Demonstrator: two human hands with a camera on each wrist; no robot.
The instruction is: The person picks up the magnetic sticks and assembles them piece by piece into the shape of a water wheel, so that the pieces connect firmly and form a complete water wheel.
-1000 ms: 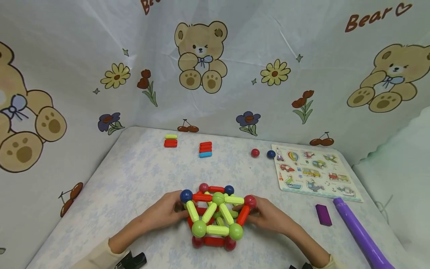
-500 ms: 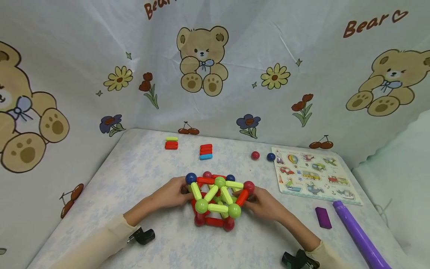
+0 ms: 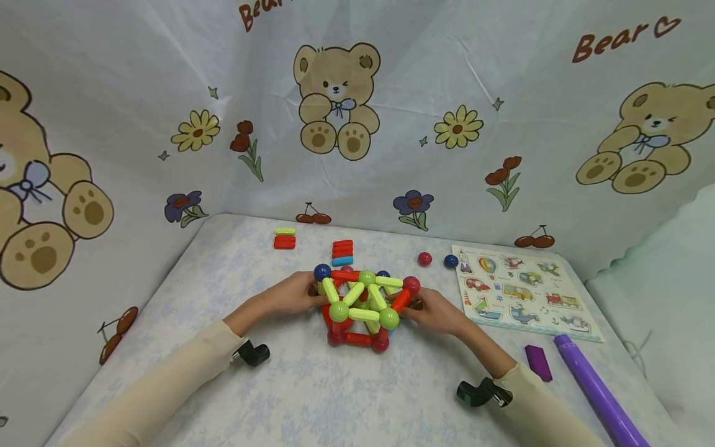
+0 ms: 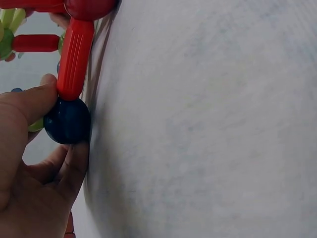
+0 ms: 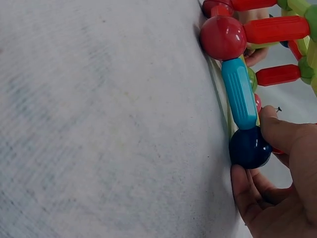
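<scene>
A frame of magnetic balls and rods (image 3: 364, 315), in red, green and blue, stands between my hands in the head view. On its left side my left hand (image 3: 293, 293) grips it. In the left wrist view thumb and fingers close round a dark blue ball (image 4: 68, 121) at the end of a red rod (image 4: 76, 59). From the right, my right hand (image 3: 436, 310) holds the other side. The right wrist view has its thumb and fingers about another dark blue ball (image 5: 249, 148), below a light blue rod (image 5: 239, 94). The frame's far side is partly hidden.
Behind the frame lie two small groups of loose rods (image 3: 285, 242). A red ball (image 3: 424, 259) and a blue ball (image 3: 450, 261) sit beside a picture puzzle board (image 3: 503, 304). At the right are a purple block (image 3: 538, 362) and a purple tube (image 3: 598, 391). A bear-print cloth (image 3: 391, 174) hangs behind.
Both hands have moved the ball-and-rod frame away from me, toward the back of the table, keeping their grip on its sides. The loose pieces have stayed in place.
</scene>
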